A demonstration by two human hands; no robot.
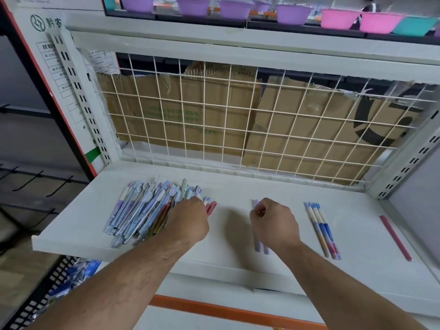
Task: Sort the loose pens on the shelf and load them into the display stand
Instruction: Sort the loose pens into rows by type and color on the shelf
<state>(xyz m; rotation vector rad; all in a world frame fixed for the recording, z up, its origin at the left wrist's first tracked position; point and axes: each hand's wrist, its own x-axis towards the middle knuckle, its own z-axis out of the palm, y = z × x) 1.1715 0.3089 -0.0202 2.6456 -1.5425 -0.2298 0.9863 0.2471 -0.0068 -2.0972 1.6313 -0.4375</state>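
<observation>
The loose pens lie in a pile (147,208) on the left part of the white shelf (238,194), mostly blue and lilac, fanned out with their caps pointing away from me. My left hand (188,221) rests on the pile's right edge, knuckles up. Its fingers are curled down out of sight, so I cannot tell if they hold anything. A few red pens (212,208) poke out just past them. To the right of the pile, apart from it, my right hand (273,222) is curled narrow around two lilac pens (257,246), thumb and forefinger pinching near their tops while their lower ends lie on the shelf. Further right of the pile lies a neat row of blue-and-cream pens (321,232), side by side. Furthest right, a single red pen (395,238) lies alone. Behind the pile stands a wire grid (238,115) with cardboard (185,115) behind it, and high above sit purple, pink and teal bowls (292,14).
</observation>
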